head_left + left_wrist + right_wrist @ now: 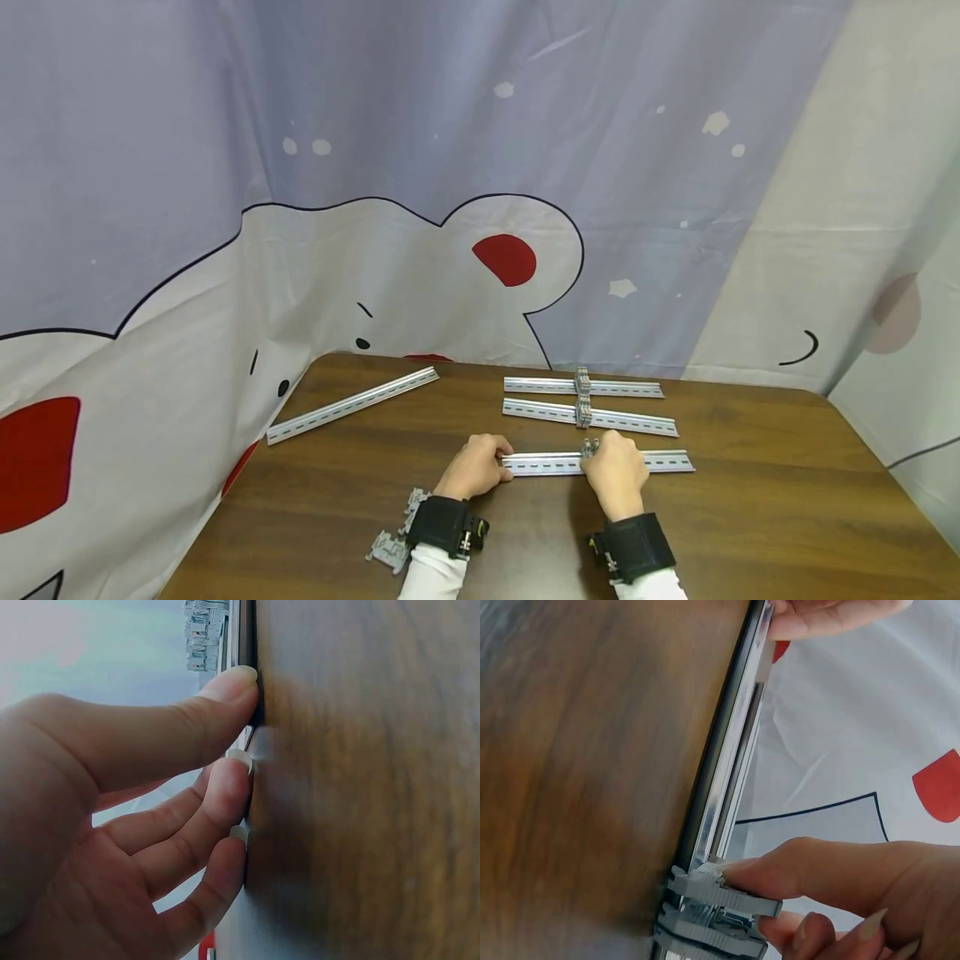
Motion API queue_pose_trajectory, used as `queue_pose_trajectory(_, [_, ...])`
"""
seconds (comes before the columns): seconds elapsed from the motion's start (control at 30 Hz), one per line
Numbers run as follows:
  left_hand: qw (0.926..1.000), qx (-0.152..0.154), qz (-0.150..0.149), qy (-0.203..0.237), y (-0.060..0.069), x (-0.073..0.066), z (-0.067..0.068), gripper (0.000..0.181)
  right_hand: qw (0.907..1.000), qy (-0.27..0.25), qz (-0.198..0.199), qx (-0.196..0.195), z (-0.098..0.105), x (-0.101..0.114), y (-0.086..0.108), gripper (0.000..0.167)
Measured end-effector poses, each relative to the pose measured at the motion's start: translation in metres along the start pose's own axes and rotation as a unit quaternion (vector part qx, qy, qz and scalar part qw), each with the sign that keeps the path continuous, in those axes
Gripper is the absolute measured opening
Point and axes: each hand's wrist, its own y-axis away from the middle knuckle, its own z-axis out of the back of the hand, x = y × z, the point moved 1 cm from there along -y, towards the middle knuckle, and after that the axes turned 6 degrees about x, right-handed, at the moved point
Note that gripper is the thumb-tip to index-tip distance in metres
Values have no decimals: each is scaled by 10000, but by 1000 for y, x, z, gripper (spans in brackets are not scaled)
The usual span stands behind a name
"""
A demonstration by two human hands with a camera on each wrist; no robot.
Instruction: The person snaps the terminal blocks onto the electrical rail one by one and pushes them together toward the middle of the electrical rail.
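At the left of the head view a bare slotted rail (352,406) lies aslant on the wooden table (757,475), with no blocks on it, so it looks to be still undone. At lower left, loose grey pieces (389,551) lie beside the left wrist, apparently yet to be fitted. Near the centre, the left hand (472,467) pinches the left end of the near rail (543,464), thumb at the lower edge and fingers at the upper. Right of centre, higher up, the far rail (626,389) and the middle rail (633,422) each bear a grey cluster and seem finished. Below them, the right hand (618,473) holds a narrow grip on grey blocks (720,892) at the near rail's middle, thumb pressed on one; whether they are fully seated I cannot tell. No container shows; the rails alone carry the blocks.
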Motion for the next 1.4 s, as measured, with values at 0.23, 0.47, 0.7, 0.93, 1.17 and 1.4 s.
queue_pose_trajectory(0.23, [9999,-42,-47,-82,0,0,2,28,9999,-56,-91,24,3,-3,-2,25])
queue_pose_trajectory(0.47, [9998,-71,-38,-196,2,0,3,33,9987,-49,-354,360,13,-6,-1,55])
queue_pose_trajectory(0.7, [9981,-264,231,-503,20,-9,35,57,9968,17,-248,761,4,-8,-2,40])
queue_pose_trajectory(0.93, [9917,-1131,571,-219,67,-11,100,45,9989,-47,134,449,-8,-8,-5,28])
queue_pose_trajectory(1.17, [9792,-1483,1385,-68,115,13,137,46,9987,-256,397,200,-13,-8,-9,27])
queue_pose_trajectory(1.4, [9749,-1317,1790,117,134,40,143,48,9985,-174,494,151,-15,-7,-21,30])
